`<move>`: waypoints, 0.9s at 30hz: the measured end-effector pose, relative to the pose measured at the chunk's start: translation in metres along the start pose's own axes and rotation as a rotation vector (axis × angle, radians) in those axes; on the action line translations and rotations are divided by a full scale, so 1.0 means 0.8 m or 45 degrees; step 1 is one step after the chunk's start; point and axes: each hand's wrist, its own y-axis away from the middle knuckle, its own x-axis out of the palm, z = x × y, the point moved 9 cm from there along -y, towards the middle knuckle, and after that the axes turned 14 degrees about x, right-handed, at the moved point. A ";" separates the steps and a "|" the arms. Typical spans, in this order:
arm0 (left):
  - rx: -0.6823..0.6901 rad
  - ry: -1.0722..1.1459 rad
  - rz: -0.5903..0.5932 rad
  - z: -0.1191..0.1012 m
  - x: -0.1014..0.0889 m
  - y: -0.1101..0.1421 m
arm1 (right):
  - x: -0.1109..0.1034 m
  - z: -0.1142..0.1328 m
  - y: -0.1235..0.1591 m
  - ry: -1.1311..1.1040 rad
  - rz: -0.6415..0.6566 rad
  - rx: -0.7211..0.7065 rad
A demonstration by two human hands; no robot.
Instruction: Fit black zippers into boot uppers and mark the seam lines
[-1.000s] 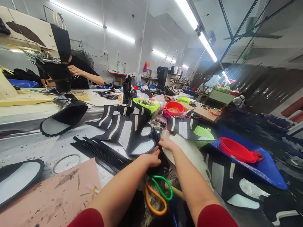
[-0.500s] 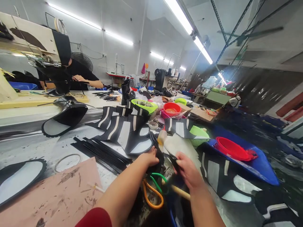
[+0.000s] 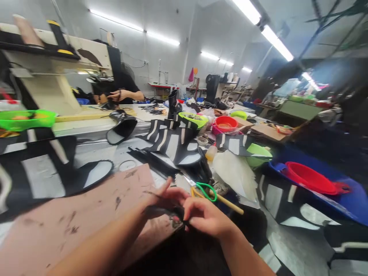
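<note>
A small dark piece [image 3: 157, 211] is between the person's 2 hands, over the near right corner of the pink board [image 3: 115, 195] at the worktop's [image 3: 123, 152] near edge. It is too blurred for me to say what it is. The right hand [image 3: 211, 219] has its thumb and fingertips drawn together, apparently pinching the right end of the piece. The left hand [image 3: 165, 199] is bent over the other end, 1 finger raised; I can't tell whether that grip is closed on it.

Just past the hands, scissors with 1 green and 1 orange loop [image 3: 207, 191] lie free beside a wooden handle [image 3: 230, 203]. Further from the near edge, a stack of black strips [image 3: 155, 161] lies loose, next to a thin ring [image 3: 127, 165].

As for progress, I'd judge this 1 piece to be mid-handling: it is in the fingers, not yet set down. The black panels look further along, with white patches and pale strips already on them: a group [image 3: 172, 143] mid-worktop, 1 large panel [image 3: 43, 176] towards the left edge, more [image 3: 274, 203] to the right. The loose strips seem to be work left over; how many pieces remain I can't count.

Towards the far edge stands a black boot [image 3: 172, 105], and beyond, a co-worker [image 3: 128, 90] sits at a sewing machine.
</note>
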 end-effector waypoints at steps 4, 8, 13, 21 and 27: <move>-0.138 0.466 -0.507 0.020 -0.045 0.199 | 0.108 -0.024 -0.052 0.489 0.260 0.098; -0.396 0.239 -1.084 0.031 -0.062 0.360 | 0.191 -0.048 -0.088 1.124 0.257 -0.075; -0.556 -1.315 -1.269 -0.036 -0.073 0.423 | 0.238 -0.068 -0.090 1.590 0.126 -0.272; -0.103 -1.796 -0.497 -0.006 -0.020 0.297 | 0.241 -0.064 -0.037 1.608 -0.232 -0.610; 0.008 -1.697 -0.475 -0.002 -0.027 0.287 | 0.230 -0.071 -0.020 1.380 -0.391 -0.621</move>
